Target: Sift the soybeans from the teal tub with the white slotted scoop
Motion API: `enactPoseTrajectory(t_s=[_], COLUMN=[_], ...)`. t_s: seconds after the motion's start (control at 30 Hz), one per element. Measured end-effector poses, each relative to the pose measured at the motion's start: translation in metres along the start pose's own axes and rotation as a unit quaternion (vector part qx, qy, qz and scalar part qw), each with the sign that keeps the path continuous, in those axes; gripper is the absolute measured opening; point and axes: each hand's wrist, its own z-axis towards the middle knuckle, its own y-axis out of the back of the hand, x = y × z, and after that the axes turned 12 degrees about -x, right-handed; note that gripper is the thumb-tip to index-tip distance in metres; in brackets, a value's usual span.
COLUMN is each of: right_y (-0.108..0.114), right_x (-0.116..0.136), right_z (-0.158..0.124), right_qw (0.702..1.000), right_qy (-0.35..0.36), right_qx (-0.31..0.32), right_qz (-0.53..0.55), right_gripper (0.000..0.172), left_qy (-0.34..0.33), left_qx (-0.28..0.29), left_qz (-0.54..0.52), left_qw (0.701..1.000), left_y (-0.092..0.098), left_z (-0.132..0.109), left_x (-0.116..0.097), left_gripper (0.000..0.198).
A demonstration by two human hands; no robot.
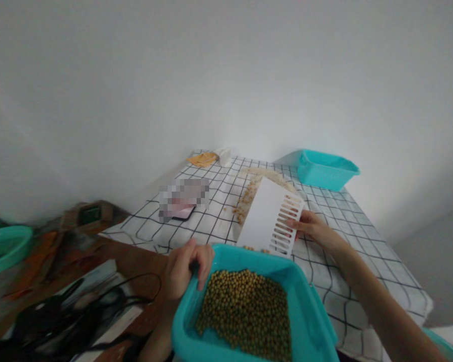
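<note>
My left hand (184, 269) is closed over the far left rim of a teal plastic tub (309, 311) filled with greenish-brown beans (247, 314). My right hand (313, 227) grips the slotted end of a white plastic tray (266, 213), which tilts down with its lower edge over the tub's far rim. A few beans lie at that lower edge. A line of pale beans (249, 196) is scattered on the checked tablecloth (211, 221) behind the tray.
A second teal tub (326, 169) stands at the table's far right by the white wall. A blurred-out flat object (183, 200), a yellow cloth (203, 159) and a small white item (224, 156) lie on the cloth. Black cables (71, 314) and a teal basin (3, 246) sit left.
</note>
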Motion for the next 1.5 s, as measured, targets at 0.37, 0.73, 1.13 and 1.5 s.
enactPoseTrajectory(t_s=[0.37,0.73,1.13,1.5], right_y=[-0.003,0.010,0.001,0.005], right_x=[0.004,0.001,0.016,0.008], right_z=[-0.004,-0.006,-0.008,-0.009], right_qw=[0.999,0.991,0.999,0.998], right_qy=[0.039,0.089,0.042,0.055], right_qx=[0.005,-0.097,-0.007,-0.037], right_qz=[0.000,0.031,-0.031,0.006], right_gripper=[0.032,0.033,0.031,0.036], left_qy=[-0.001,0.004,0.006,0.013], left_qx=[-0.018,-0.022,-0.030,-0.028], left_qz=[-0.029,-0.034,-0.024,-0.032], left_qw=[0.999,0.999,0.999,0.999], left_y=[-0.005,-0.006,-0.008,-0.007], left_z=[-0.002,-0.003,-0.003,-0.002], left_x=[0.001,-0.001,-0.003,-0.002], left_gripper=[0.066,0.062,0.058,0.058])
